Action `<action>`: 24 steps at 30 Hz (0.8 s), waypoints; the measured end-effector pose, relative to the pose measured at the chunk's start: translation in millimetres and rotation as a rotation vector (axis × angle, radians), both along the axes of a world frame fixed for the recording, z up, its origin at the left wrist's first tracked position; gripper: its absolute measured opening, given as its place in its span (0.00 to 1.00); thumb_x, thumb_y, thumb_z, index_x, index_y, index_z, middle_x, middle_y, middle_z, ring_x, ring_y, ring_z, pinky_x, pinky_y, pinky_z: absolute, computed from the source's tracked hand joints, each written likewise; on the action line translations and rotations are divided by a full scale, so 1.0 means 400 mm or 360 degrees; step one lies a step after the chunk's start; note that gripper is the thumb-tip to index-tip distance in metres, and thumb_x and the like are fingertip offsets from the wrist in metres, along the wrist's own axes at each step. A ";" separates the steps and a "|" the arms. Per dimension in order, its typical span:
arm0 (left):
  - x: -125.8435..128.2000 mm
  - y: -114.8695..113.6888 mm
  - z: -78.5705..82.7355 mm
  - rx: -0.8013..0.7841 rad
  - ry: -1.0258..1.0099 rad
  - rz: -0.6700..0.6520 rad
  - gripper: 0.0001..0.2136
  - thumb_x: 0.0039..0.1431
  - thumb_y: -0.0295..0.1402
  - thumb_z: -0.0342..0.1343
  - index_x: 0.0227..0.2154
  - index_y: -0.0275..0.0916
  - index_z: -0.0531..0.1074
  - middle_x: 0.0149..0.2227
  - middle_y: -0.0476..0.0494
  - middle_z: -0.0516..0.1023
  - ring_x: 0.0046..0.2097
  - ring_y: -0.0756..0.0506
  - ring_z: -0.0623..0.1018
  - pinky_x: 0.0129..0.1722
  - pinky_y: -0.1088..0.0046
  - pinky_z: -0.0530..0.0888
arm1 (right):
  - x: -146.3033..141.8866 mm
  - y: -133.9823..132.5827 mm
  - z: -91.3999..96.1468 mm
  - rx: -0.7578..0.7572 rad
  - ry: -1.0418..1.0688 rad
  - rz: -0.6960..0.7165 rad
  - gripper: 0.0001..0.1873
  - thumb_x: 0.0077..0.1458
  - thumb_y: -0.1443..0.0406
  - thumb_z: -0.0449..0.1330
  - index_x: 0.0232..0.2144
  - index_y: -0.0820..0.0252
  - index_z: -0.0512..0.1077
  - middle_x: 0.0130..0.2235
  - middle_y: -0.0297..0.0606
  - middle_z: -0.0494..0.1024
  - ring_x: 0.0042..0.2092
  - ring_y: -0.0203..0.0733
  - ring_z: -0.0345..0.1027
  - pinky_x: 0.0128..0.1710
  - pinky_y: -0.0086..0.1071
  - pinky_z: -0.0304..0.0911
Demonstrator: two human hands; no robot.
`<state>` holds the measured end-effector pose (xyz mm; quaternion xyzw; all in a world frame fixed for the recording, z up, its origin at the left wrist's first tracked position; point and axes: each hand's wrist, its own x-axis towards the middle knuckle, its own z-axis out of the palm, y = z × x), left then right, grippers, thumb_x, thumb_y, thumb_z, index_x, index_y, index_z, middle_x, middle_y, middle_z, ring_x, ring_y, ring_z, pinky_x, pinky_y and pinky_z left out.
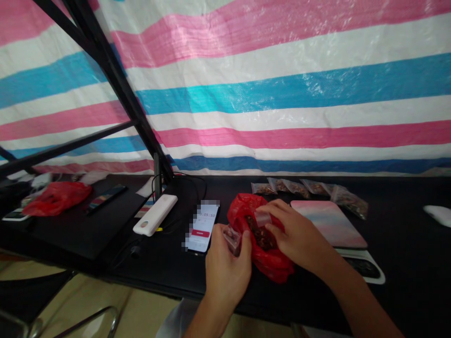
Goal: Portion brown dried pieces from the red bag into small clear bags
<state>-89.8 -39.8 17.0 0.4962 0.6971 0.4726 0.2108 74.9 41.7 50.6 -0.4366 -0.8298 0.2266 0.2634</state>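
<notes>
My left hand is closed around a small clear plastic bag, its mouth beside the red bag. My right hand pinches a small translucent plastic piece between thumb and fingers, above the red bag; whether it is a scoop or another bag I cannot tell. The red plastic bag sits open on the black table, its rim folded outward. Inside it lie brown dried bits. To the right, partly behind my right forearm, is a white kitchen scale with a pinkish-blue plate.
Several filled clear bags lie along the back of the table. Left of my hands are a phone showing a timer and a white power bank with cables. Another red bag lies far left; a white object lies far right.
</notes>
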 end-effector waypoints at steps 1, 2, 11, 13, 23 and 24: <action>0.012 -0.012 -0.002 -0.0077 -0.0006 -0.0067 0.11 0.63 0.42 0.58 0.37 0.45 0.63 0.30 0.50 0.74 0.31 0.43 0.78 0.31 0.69 0.68 | 0.002 0.002 -0.005 -0.0024 -0.0100 -0.0012 0.22 0.57 0.75 0.53 0.52 0.57 0.75 0.53 0.44 0.74 0.52 0.48 0.72 0.56 0.44 0.65; 0.024 -0.024 -0.007 -0.0145 -0.0023 -0.0119 0.12 0.61 0.42 0.61 0.37 0.46 0.62 0.32 0.49 0.75 0.31 0.42 0.79 0.30 0.69 0.68 | 0.002 0.003 -0.010 -0.0039 -0.0187 -0.0017 0.22 0.57 0.75 0.54 0.52 0.58 0.75 0.52 0.44 0.74 0.51 0.49 0.72 0.55 0.44 0.65; 0.020 0.010 -0.052 0.0112 -0.0697 -0.0370 0.15 0.52 0.24 0.55 0.37 0.45 0.56 0.34 0.52 0.67 0.33 0.49 0.73 0.33 0.74 0.72 | -0.004 0.013 -0.051 0.0192 -0.0327 0.0058 0.22 0.55 0.77 0.54 0.49 0.58 0.76 0.50 0.44 0.76 0.53 0.50 0.68 0.57 0.45 0.60; -0.012 0.032 -0.034 0.0153 -0.0754 -0.0137 0.15 0.50 0.27 0.57 0.36 0.45 0.56 0.30 0.56 0.63 0.29 0.51 0.70 0.30 0.76 0.69 | -0.005 0.007 -0.041 0.0171 -0.0376 0.0060 0.21 0.55 0.75 0.55 0.48 0.57 0.76 0.49 0.43 0.77 0.53 0.50 0.69 0.57 0.45 0.60; -0.012 -0.013 -0.030 0.0173 -0.0135 0.0093 0.16 0.60 0.40 0.59 0.42 0.44 0.57 0.38 0.50 0.65 0.37 0.46 0.74 0.41 0.64 0.75 | -0.044 -0.033 0.000 -0.0035 -0.0804 -0.0294 0.15 0.65 0.60 0.55 0.51 0.57 0.74 0.50 0.47 0.80 0.43 0.50 0.79 0.36 0.37 0.64; -0.007 -0.021 -0.036 0.0093 -0.0057 0.0051 0.17 0.60 0.40 0.60 0.43 0.44 0.58 0.39 0.48 0.67 0.39 0.44 0.75 0.43 0.62 0.75 | -0.049 -0.035 -0.002 -0.0039 -0.0812 -0.0310 0.15 0.66 0.60 0.55 0.51 0.57 0.74 0.50 0.47 0.80 0.43 0.51 0.79 0.36 0.37 0.64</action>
